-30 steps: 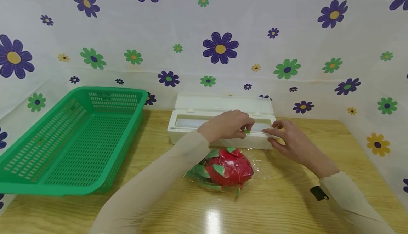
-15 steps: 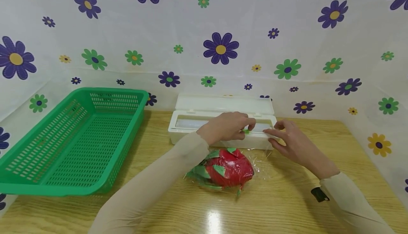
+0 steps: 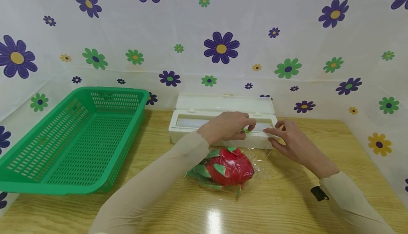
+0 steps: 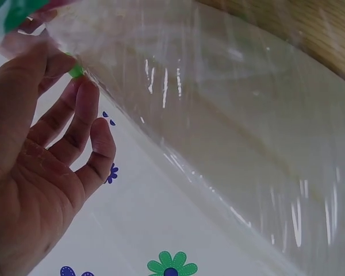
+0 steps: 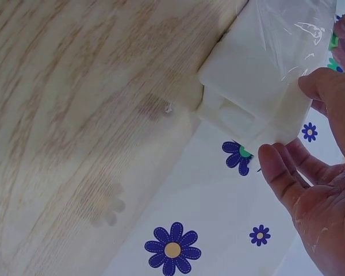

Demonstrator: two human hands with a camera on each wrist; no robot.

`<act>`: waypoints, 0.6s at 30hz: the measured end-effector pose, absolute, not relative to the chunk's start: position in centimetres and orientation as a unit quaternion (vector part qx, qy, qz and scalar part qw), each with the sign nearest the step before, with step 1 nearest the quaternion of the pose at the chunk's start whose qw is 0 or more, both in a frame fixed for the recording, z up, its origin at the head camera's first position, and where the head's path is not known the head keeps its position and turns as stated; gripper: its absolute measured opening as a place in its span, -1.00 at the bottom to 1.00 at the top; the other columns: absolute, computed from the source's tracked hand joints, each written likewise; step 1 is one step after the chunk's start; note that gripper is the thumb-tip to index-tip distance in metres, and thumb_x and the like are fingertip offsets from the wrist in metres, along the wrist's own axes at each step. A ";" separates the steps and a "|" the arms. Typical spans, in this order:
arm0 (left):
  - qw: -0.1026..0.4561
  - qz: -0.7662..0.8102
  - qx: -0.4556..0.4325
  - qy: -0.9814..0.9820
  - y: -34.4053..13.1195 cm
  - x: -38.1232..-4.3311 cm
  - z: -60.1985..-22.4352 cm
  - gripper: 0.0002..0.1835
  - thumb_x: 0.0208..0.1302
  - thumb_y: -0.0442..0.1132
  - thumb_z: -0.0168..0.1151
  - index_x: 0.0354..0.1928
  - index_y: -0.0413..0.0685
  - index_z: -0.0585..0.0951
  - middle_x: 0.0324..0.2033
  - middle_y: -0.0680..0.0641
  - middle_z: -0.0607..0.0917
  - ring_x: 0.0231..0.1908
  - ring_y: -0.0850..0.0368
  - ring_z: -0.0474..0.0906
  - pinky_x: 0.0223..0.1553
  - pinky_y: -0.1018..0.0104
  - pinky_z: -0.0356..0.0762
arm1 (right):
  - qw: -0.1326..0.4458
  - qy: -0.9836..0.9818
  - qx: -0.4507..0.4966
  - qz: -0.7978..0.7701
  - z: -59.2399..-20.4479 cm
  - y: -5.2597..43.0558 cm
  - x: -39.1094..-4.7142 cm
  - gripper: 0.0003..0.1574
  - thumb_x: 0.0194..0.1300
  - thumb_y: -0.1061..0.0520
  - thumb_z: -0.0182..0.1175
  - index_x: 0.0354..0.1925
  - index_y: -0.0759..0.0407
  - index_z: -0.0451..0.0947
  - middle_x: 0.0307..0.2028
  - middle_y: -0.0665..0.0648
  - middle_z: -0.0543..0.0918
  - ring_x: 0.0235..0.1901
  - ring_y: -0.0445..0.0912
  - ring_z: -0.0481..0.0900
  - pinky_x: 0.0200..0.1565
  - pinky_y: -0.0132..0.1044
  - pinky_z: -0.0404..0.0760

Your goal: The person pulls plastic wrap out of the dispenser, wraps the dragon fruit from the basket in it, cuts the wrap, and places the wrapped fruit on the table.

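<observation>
A white cling film dispenser (image 3: pixel 188 135) stands at the back of the table with its lid (image 3: pixel 223 103) tipped back. Inside lies a roll of film (image 3: pixel 190 123). My left hand (image 3: pixel 227 125) pinches a small green slide cutter (image 3: pixel 246 130) on the front edge, right of the middle. Thumb and fingers of my right hand (image 3: pixel 294 143) grip the dispenser's right end, seen also in the right wrist view. Clear cling film (image 4: pixel 230 109) stretches down over the front. On the table before it lies a red dragon fruit (image 3: pixel 232 166) with green scales, wrapped in film.
At the left a green slotted plastic basket (image 3: pixel 127 142) stands on the wooden table (image 3: pixel 271 205). A white cloth (image 3: pixel 191 21) with printed flowers hangs behind the table and at its sides. A dark strap (image 3: pixel 319 193) shows at the right wrist.
Both hands keep their places on the dispenser and the cutter. The whole head view has shifted very slightly; nothing else has visibly moved.
</observation>
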State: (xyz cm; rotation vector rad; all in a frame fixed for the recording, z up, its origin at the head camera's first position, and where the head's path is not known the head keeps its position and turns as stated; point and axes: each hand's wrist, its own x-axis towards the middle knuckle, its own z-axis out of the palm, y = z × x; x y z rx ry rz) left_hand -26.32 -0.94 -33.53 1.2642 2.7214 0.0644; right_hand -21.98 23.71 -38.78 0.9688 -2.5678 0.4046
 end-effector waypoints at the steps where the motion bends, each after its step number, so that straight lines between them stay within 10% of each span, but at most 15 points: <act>1: 0.070 0.022 0.421 0.904 -1.0 -26.3 -33.6 -0.77 0.43 -0.17 0.24 0.08 0.13 0.58 -0.11 0.02 0.67 -0.22 0.15 0.53 -0.10 0.35 0.59 | 0.182 -0.910 0.343 0.143 -38.8 23.7 -22.0 -0.65 0.19 0.28 0.44 -0.02 0.11 0.75 -0.20 0.25 0.58 -0.24 0.06 0.46 -0.26 -0.10 0.51; 18: 0.029 0.031 0.438 0.898 -1.6 -26.4 -34.3 -0.78 0.41 -0.21 0.23 0.04 0.13 0.60 -0.15 0.07 0.68 -0.26 0.18 0.51 -0.14 0.33 0.57 | 0.192 -0.907 0.348 0.140 -39.1 23.7 -22.0 -0.63 0.16 0.30 0.45 -0.03 0.12 0.75 -0.18 0.30 0.58 -0.29 0.01 0.46 -0.33 -0.16 0.55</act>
